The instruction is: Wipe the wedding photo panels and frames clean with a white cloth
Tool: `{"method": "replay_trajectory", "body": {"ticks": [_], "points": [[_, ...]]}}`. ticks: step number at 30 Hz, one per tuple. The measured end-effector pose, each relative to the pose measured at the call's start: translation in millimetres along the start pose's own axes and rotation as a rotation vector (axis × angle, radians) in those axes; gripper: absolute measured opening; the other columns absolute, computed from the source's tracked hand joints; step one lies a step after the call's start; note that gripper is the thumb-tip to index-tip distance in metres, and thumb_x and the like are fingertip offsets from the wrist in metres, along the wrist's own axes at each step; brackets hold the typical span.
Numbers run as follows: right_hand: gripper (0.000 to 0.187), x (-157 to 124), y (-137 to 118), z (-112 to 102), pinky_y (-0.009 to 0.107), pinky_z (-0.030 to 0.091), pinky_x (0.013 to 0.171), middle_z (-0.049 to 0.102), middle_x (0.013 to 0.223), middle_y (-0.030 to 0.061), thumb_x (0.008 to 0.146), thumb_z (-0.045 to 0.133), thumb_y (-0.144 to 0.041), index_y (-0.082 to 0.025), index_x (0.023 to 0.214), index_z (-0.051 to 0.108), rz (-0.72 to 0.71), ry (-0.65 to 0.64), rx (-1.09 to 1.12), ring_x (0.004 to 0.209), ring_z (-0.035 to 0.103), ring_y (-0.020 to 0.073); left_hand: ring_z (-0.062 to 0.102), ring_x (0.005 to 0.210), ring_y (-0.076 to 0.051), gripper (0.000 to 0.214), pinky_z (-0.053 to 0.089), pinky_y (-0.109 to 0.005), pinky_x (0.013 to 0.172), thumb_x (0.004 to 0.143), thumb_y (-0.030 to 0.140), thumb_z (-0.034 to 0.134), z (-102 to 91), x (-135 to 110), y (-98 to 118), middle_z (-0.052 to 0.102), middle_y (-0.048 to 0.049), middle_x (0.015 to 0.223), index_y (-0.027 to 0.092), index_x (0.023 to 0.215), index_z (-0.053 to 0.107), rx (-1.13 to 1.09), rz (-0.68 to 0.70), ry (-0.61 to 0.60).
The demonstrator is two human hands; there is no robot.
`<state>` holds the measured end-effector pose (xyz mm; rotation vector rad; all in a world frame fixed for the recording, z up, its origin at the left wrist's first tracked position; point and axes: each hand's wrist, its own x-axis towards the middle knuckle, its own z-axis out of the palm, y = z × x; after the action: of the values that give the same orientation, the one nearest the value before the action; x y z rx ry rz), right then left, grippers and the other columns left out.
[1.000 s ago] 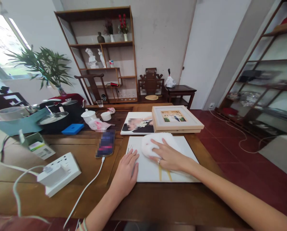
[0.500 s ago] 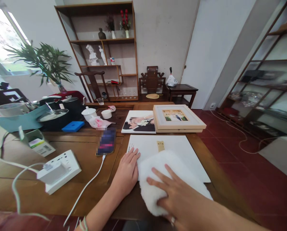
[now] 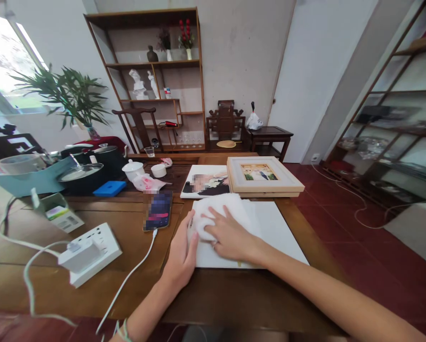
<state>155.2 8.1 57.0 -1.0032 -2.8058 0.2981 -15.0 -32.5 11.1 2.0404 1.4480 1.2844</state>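
A flat white board (image 3: 270,232) lies on the wooden table in front of me. My left hand (image 3: 181,251) holds its left edge, fingers along the side and thumb near the surface. On the board's upper left part rests a fluffy white cloth (image 3: 230,205), with my right hand (image 3: 230,235) pressed onto it, fingers slightly spread and bent into the pile. A small bit of a beige tab (image 3: 239,263) shows below my right wrist; the rest is hidden by the arm.
Behind the board lie a photo print (image 3: 208,183) and a framed picture (image 3: 265,175). To the left are a phone (image 3: 158,211) on a charging cable, a power strip (image 3: 95,254), a blue box (image 3: 109,188), a white teapot (image 3: 132,168) and a pan (image 3: 81,173).
My right hand has pushed the cloth away from me and leftward across the board, covering the beige tab's earlier spot. My left hand has turned from lying flat to holding the board's edge.
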Motion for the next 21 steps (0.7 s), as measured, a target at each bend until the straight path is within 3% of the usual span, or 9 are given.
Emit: {"method": "replay_trajectory", "body": {"ticks": [3, 6, 9, 12, 16, 21], "points": [[0.028, -15, -19, 4, 0.067, 0.010, 0.104, 0.046, 0.137, 0.0159, 0.072, 0.055, -0.014, -0.015, 0.099, 0.061, -0.185, -0.037, -0.015, 0.137, 0.017, 0.0336, 0.035, 0.134, -0.026, 0.049, 0.029, -0.046, 0.110, 0.096, 0.038, 0.027, -0.6, 0, -1, 0.039, -0.0149, 0.145, 0.015, 0.139, 0.032, -0.025, 0.029, 0.043], [0.025, -41, -26, -5, 0.060, 0.017, 0.106, 0.059, 0.119, 0.0161, 0.068, 0.054, -0.008, -0.016, 0.091, 0.061, -0.272, -0.117, -0.001, 0.132, 0.030, 0.0301, 0.036, 0.134, -0.026, 0.051, 0.030, -0.046, 0.109, 0.097, 0.041, 0.022, -0.1, -1, -2, 0.040, -0.0144, 0.144, 0.015, 0.139, 0.032, -0.027, 0.040, 0.039], [0.026, -62, -20, -28, 0.041, 0.037, 0.096, 0.065, 0.094, 0.0106, 0.068, 0.049, -0.001, -0.016, 0.085, 0.059, -0.187, -0.210, 0.037, 0.105, 0.056, 0.0236, 0.037, 0.134, -0.025, 0.048, 0.030, -0.045, 0.110, 0.097, 0.038, 0.023, 0.9, -1, -3, 0.043, -0.0134, 0.143, 0.015, 0.137, 0.038, 0.015, 0.049, 0.006], [0.022, -67, -8, -56, 0.028, 0.044, 0.068, 0.060, 0.084, 0.0060, 0.068, 0.048, -0.002, -0.018, 0.083, 0.056, 0.007, -0.144, 0.021, 0.078, 0.058, 0.0193, 0.040, 0.132, -0.023, 0.043, 0.033, -0.043, 0.109, 0.097, 0.032, 0.025, 1.9, 0, -3, 0.048, -0.0098, 0.139, 0.018, 0.126, 0.053, 0.071, 0.101, -0.058], [0.027, -41, 5, -71, 0.029, 0.039, 0.066, 0.059, 0.089, 0.0081, 0.068, 0.044, -0.001, -0.017, 0.088, 0.054, 0.095, 0.116, -0.187, 0.083, 0.056, 0.0222, 0.047, 0.127, -0.023, 0.039, 0.038, -0.044, 0.107, 0.095, 0.027, 0.033, 4.6, 2, -5, 0.055, -0.0120, 0.133, 0.015, 0.125, 0.055, 0.150, 0.121, -0.080], [0.025, 16, 10, -45, 0.032, 0.039, 0.072, 0.061, 0.100, 0.0116, 0.075, 0.046, -0.003, -0.016, 0.095, 0.056, -0.033, 0.076, -0.295, 0.092, 0.057, 0.0249, 0.054, 0.121, -0.027, 0.034, 0.042, -0.047, 0.103, 0.090, 0.023, 0.043, 8.5, 3, -8, 0.060, -0.0146, 0.127, 0.014, 0.116, 0.063, 0.239, 0.131, -0.123]]}}
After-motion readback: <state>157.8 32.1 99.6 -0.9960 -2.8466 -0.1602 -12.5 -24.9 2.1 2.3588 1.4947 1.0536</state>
